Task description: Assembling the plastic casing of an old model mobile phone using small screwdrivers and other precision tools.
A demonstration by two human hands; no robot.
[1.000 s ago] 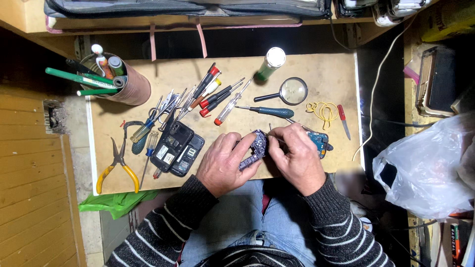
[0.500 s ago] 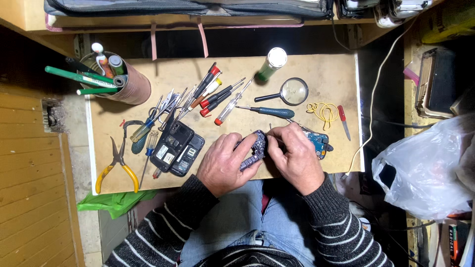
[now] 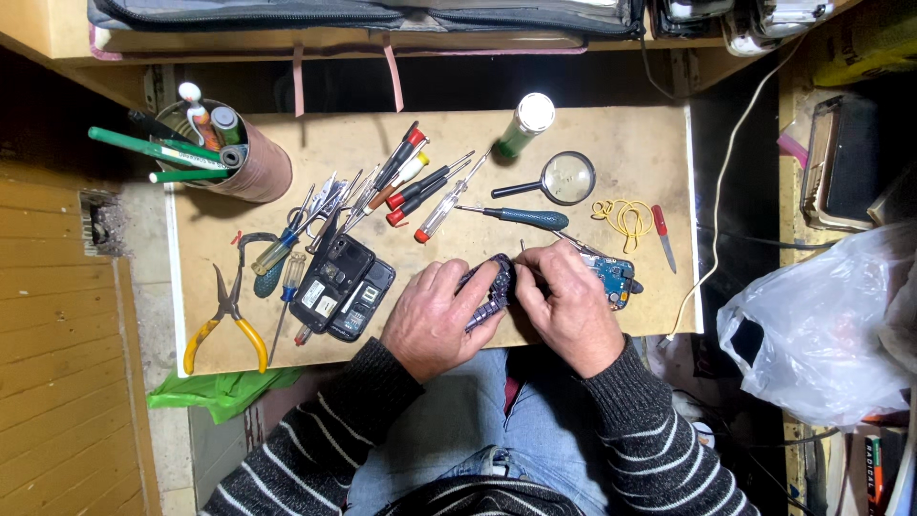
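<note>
My left hand and my right hand meet over the front edge of a small wooden board. Together they hold a small dark purple phone part, with the fingers of both hands closed on it. Just right of my right hand lies a blue circuit board. Two opened black phones lie to the left of my left hand. My sleeves are dark with pale stripes.
Screwdrivers with red handles, a teal-handled screwdriver, a magnifying glass, yellow-handled pliers, a tool cup, a green bottle, rubber bands and a red knife lie on the board. A plastic bag sits at the right.
</note>
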